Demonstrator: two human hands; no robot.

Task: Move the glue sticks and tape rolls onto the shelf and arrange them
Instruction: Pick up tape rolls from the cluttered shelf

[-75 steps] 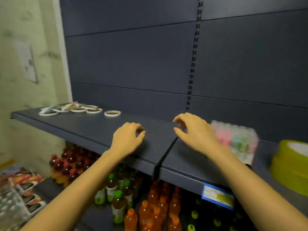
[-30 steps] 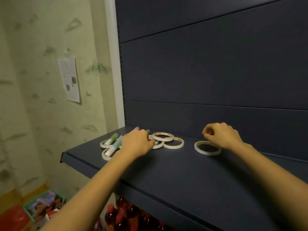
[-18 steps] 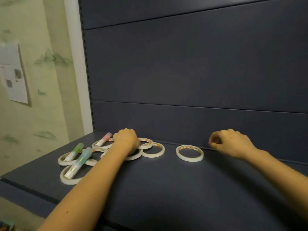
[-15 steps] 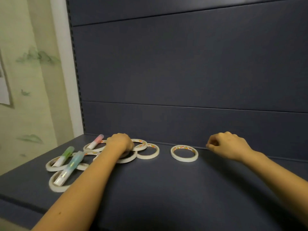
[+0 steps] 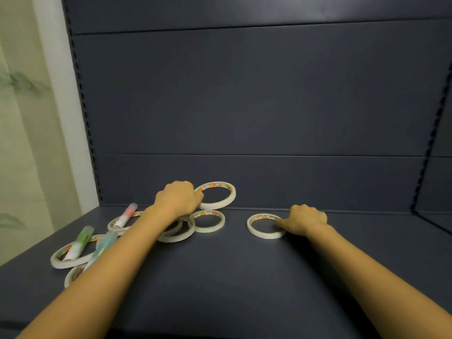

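Note:
Several thin white tape rolls lie on the dark shelf (image 5: 244,277). My left hand (image 5: 179,199) grips one tape roll (image 5: 220,204) and holds it tilted above the shelf, near the back panel. Another roll (image 5: 210,227) lies flat just below it, and a further one (image 5: 176,237) is partly under my forearm. My right hand (image 5: 303,218) has its fingers closed on the right rim of a lone roll (image 5: 256,231) that lies flat. A pink glue stick (image 5: 126,215), a green one (image 5: 79,243) and a blue one (image 5: 101,248) rest on rolls at the left.
The shelf's dark back panel (image 5: 244,106) rises right behind the rolls. A pale wall (image 5: 29,118) stands to the left, past the slotted upright (image 5: 83,106). A second upright (image 5: 433,133) marks the right end of this bay.
My left hand has lifted one tape roll off the cluster and tilted it up. My right hand has moved left from behind the lone roll onto its rim. The view has shifted closer.

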